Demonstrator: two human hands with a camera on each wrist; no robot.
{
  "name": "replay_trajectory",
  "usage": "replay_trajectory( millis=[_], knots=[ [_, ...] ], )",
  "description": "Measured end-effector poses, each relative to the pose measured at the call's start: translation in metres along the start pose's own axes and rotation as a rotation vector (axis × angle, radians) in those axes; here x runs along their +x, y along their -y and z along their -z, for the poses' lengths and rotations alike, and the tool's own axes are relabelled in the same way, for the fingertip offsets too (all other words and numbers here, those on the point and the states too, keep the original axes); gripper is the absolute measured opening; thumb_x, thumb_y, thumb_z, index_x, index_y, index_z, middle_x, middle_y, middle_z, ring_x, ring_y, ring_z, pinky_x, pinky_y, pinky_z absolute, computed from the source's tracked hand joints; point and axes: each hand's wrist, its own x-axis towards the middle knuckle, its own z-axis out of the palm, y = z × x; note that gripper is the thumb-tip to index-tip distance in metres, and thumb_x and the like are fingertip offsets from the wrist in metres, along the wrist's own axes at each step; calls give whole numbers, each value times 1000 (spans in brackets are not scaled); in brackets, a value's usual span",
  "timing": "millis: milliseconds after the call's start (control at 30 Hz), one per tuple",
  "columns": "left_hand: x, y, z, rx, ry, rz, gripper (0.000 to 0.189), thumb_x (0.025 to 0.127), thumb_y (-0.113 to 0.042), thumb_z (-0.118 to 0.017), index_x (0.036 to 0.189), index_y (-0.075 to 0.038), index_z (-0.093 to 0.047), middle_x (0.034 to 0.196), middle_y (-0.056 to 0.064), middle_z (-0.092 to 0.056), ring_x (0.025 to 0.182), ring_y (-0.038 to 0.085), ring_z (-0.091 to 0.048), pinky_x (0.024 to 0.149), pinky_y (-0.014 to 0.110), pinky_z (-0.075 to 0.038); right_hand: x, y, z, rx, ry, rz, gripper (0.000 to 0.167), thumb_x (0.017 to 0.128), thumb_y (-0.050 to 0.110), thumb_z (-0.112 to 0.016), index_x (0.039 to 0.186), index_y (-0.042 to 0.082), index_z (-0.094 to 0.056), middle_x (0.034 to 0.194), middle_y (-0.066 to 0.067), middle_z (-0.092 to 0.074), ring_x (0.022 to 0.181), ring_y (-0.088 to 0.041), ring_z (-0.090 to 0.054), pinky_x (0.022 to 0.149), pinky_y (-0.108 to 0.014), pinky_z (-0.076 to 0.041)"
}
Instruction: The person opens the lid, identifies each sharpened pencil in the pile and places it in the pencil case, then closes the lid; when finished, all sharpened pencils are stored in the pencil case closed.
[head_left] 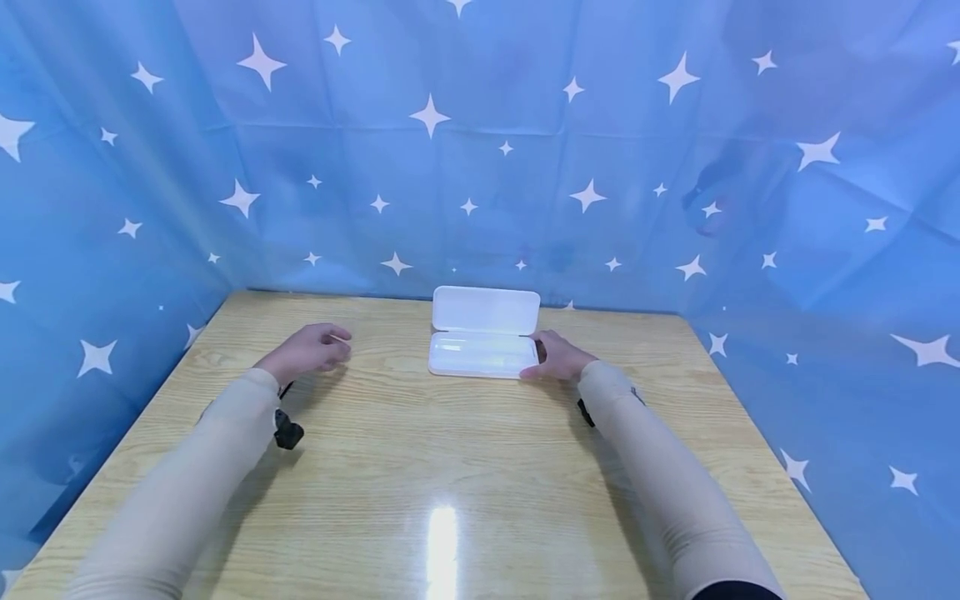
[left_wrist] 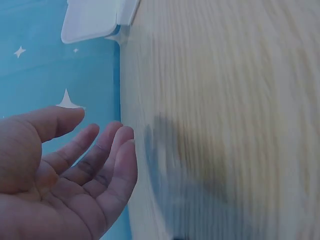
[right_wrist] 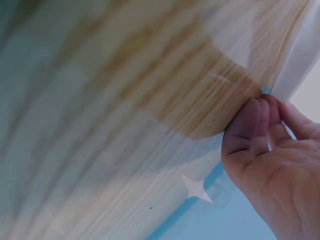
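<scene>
A white, hinged pencil case (head_left: 483,355) lies at the far middle of the table, its lid (head_left: 486,309) raised at the back. No items show inside its shallow base. My right hand (head_left: 557,357) grips the right end of the base, thumb at the front corner and fingers toward the hinge. In the right wrist view, fingertips of the right hand (right_wrist: 272,135) meet the white edge of the case (right_wrist: 297,65). Left of the case and apart from it, my left hand (head_left: 311,350) hovers over the table with loosely bent fingers, holding nothing; the left wrist view shows its palm (left_wrist: 70,195).
The pale wooden table (head_left: 360,475) reaches back to a blue curtain (head_left: 495,208) with white stars, which also hangs along both sides. A bright light reflection (head_left: 442,550) shows on the near tabletop. A small black device (head_left: 287,430) is on the left wrist.
</scene>
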Motion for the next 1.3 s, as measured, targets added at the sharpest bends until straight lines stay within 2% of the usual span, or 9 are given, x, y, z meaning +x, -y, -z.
replay_trajectory(
  millis=[100, 167, 233, 333, 533, 667, 900, 1100, 1300],
  knots=[
    [-7, 6, 8, 13, -3, 5, 54, 106, -18, -51, 150, 10, -35, 134, 30, -54, 108, 35, -61, 93, 48, -51, 1, -1, 1, -6, -7, -10, 69, 88, 34, -82, 139, 1, -49, 128, -15, -51, 113, -29, -47, 98, -46, -40],
    [-11, 11, 13, 16, -4, 7, 55, 107, -19, -51, 150, 10, -34, 129, 29, -55, 104, 34, -60, 89, 46, -51, 1, -1, 1, -1, -11, -8, 68, 87, 33, -83, 137, 1, -50, 127, -16, -50, 112, -30, -47, 98, -47, -40],
    [-18, 17, 18, 22, -10, 18, 56, 107, -19, -53, 150, 10, -34, 130, 29, -56, 108, 33, -62, 88, 44, -53, 1, -1, -1, -13, -12, -4, 70, 87, 34, -83, 138, 1, -49, 129, -16, -49, 114, -30, -46, 100, -48, -40],
    [-30, 26, 23, 29, -17, 43, 58, 107, -20, -53, 150, 12, -32, 132, 31, -55, 105, 33, -61, 82, 42, -54, 1, 0, -4, -33, 7, -1, 74, 87, 36, -82, 142, 0, -47, 134, -19, -47, 119, -32, -44, 104, -50, -38],
    [-52, 37, 33, 56, -36, 68, 58, 107, -19, -52, 149, 14, -31, 132, 33, -54, 108, 35, -63, 86, 44, -55, 1, -1, -10, -67, 14, -18, 86, 90, 40, -79, 153, 1, -36, 148, -21, -39, 135, -35, -37, 113, -53, -32],
    [-63, 42, 41, 55, -38, 77, 58, 107, -19, -52, 148, 15, -31, 132, 34, -55, 113, 37, -63, 90, 47, -55, 0, 1, -9, -63, 16, -30, 89, 90, 40, -78, 156, 1, -32, 152, -22, -35, 140, -37, -34, 114, -54, -31],
    [-77, 56, 55, 70, -42, 110, 59, 108, -21, -51, 146, 19, -31, 133, 39, -51, 117, 44, -60, 90, 45, -56, -1, 1, -6, -78, 24, -53, 94, 90, 44, -77, 158, 3, -27, 157, -22, -30, 144, -38, -30, 116, -54, -29],
    [-87, 60, 64, 108, -57, 152, 59, 108, -24, -50, 144, 19, -32, 131, 39, -52, 112, 40, -63, 82, 39, -58, -2, -1, -3, -76, 23, -45, 92, 91, 43, -77, 158, 2, -28, 155, -22, -31, 142, -37, -32, 114, -53, -31],
    [-91, 60, 70, 139, -34, 162, 62, 107, -26, -53, 143, 20, -32, 129, 39, -51, 110, 38, -64, 83, 41, -58, -4, -1, -2, -54, 12, -49, 91, 90, 41, -78, 157, 3, -29, 153, -21, -33, 139, -36, -34, 113, -53, -33]
  ],
)
